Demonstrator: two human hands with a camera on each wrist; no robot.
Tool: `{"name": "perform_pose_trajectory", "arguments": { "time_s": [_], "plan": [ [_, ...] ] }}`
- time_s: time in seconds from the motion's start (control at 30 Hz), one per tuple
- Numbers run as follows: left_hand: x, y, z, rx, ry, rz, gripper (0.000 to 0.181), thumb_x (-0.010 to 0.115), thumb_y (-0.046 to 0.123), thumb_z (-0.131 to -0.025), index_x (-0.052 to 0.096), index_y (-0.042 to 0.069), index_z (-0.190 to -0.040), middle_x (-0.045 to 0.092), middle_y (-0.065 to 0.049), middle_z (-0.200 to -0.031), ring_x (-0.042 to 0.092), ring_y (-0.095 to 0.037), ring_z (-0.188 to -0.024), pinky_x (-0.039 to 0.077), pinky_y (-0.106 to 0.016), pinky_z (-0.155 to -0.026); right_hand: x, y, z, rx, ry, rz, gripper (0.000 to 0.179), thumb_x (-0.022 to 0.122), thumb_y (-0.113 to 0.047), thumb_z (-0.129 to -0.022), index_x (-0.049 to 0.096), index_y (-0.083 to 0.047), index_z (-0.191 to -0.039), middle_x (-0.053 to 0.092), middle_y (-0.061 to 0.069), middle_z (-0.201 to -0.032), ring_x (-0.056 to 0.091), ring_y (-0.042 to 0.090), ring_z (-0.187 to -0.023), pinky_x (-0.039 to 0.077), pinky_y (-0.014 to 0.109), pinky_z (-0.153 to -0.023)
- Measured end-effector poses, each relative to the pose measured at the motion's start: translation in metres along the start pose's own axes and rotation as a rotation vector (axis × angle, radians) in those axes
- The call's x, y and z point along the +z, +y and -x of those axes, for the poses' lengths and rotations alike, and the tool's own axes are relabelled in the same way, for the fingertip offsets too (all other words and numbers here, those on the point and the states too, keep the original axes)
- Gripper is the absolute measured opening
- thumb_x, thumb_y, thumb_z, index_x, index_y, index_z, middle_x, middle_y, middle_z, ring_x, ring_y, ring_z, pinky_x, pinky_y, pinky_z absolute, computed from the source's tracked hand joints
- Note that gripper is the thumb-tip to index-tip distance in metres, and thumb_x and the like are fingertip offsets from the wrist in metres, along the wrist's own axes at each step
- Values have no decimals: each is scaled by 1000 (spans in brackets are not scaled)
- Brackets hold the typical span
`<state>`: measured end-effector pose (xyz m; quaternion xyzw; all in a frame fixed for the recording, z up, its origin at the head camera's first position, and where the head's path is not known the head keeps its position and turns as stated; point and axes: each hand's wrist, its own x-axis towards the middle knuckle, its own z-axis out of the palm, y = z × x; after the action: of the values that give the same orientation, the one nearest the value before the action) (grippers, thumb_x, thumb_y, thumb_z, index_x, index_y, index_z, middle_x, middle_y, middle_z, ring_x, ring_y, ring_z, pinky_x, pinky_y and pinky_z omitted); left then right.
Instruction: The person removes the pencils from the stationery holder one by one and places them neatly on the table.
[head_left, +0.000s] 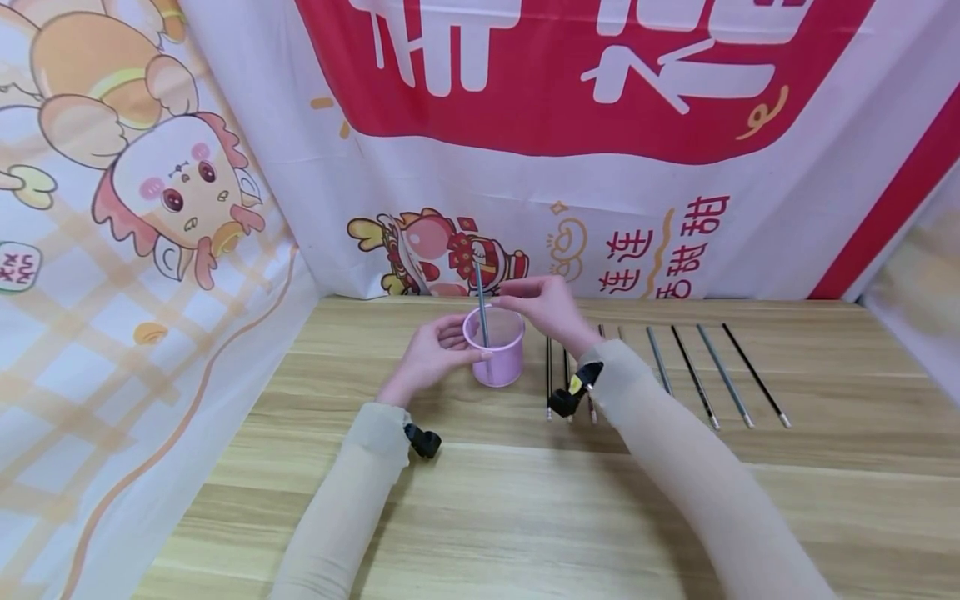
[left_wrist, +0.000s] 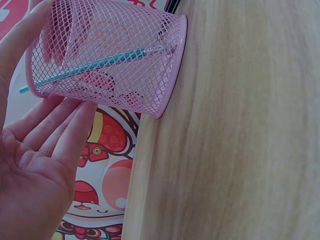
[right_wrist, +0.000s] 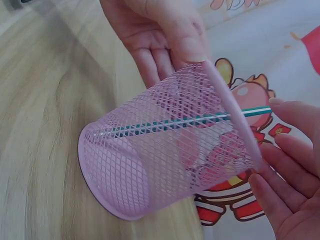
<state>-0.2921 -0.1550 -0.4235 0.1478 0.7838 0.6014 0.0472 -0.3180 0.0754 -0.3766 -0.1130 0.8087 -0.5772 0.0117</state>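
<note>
A pink mesh pencil cup (head_left: 507, 367) stands upright on the wooden table. My left hand (head_left: 435, 350) holds it at the left side, thumb at the rim and fingers behind. Inside leans a teal striped pencil (head_left: 481, 296), its metal-banded end at the bottom of the cup, as the left wrist view shows. The other end sticks out above the rim. My right hand (head_left: 551, 310) is over the right side of the cup with fingers extended. In the right wrist view its fingertips (right_wrist: 274, 103) are close to the pencil's upper end; contact is unclear.
Several pencils lie side by side on the table (head_left: 480, 508), right of the cup; dark pencils (head_left: 693, 375) and grey-blue pencils (head_left: 723, 375) are among them. My right forearm covers some. A printed cloth (head_left: 450, 183) hangs behind the table's back edge.
</note>
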Motion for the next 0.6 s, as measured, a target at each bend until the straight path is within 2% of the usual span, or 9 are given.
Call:
{"name": "perform_pose_trajectory", "arguments": {
  "time_s": [0.17,0.4,0.6],
  "plan": [
    [0,0,0,8,-2,0,76,92,20,-77,56,3,-141,61,-15,-136,60,-29,-123,52,-33,-102,12,4,-8,11,-11,12,42,82,-31,-89,73,-8,-124,73,4,-117,66,20,-110,53,39,-99],
    [0,1,1,0,2,-1,74,92,22,-77,57,4,-140,62,-14,-136,61,-28,-123,52,-32,-102,24,9,-13,-12,3,22,30,81,-28,-90,77,-12,-115,75,1,-108,68,18,-102,55,37,-96],
    [0,2,1,-6,-7,11,75,92,19,-77,56,3,-141,60,-17,-137,59,-31,-125,51,-35,-105,27,13,-12,-7,2,31,25,80,-29,-91,78,-15,-112,75,-1,-106,67,16,-101,54,37,-96]
  ]
}}
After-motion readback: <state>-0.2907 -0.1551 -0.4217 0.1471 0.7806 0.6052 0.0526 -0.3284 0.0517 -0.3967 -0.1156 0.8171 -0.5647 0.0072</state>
